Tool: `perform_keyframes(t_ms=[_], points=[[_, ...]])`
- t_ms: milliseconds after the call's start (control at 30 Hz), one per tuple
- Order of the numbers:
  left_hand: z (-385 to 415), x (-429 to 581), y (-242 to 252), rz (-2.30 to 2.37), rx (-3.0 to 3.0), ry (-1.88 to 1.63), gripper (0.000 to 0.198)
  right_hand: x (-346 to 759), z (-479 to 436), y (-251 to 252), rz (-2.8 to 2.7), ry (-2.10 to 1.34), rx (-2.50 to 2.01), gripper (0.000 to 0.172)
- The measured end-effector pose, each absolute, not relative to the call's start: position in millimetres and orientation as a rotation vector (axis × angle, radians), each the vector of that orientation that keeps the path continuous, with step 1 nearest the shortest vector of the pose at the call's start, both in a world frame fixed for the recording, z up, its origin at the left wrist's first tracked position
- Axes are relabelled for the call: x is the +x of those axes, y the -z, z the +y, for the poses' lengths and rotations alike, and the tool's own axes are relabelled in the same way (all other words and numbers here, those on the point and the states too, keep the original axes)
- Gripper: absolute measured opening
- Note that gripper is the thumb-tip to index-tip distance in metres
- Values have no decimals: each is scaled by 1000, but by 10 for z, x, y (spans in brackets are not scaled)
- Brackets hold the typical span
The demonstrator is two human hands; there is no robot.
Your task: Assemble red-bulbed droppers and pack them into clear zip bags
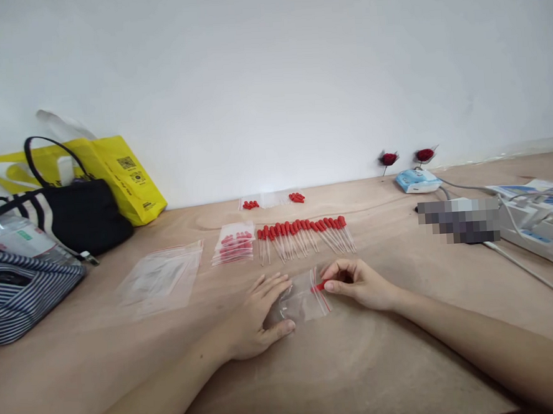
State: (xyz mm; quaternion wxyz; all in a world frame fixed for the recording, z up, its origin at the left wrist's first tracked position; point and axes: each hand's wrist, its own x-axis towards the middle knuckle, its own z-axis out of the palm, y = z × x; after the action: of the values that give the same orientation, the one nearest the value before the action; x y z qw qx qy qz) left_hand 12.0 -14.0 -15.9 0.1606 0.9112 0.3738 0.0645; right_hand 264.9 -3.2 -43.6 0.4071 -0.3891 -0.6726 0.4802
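A clear zip bag with a red seal line [303, 300] lies on the wooden table in front of me. My left hand [264, 314] rests on its left side, palm down, fingers spread. At the bag's right-hand mouth, my right hand [351, 283] pinches the red bulb of a dropper [319, 287]; the bulb overlaps the seal edge. Beyond my hands is a row of red-bulbed clear droppers [301, 230]. Left of that row sits a stack of bags with red bulbs inside [233, 244]. Flat clear bags [163, 279] lie further left.
Small red pieces [251, 205] on clear plastic are near the wall. At the left stand a yellow bag [129, 178], a black bag [84, 215] and a striped bag [33, 297]. To the right are a tissue pack [418, 181], cables and a power strip [540, 225].
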Motion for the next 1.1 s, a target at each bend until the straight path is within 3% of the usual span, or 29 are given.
perform_keyframes(t_ms=[133,367,1100], points=[[-97,200,190,1027,2623,-202,56,2668,-21,432,-1877,-948,-1016,18],[-56,247,165,1016,2629,-369,57,2671,32,465,-1922,-821,-1166,12],[-144,28,45,1012,2517,-240,58,2558,8,481,-1842,-723,-1295,9]])
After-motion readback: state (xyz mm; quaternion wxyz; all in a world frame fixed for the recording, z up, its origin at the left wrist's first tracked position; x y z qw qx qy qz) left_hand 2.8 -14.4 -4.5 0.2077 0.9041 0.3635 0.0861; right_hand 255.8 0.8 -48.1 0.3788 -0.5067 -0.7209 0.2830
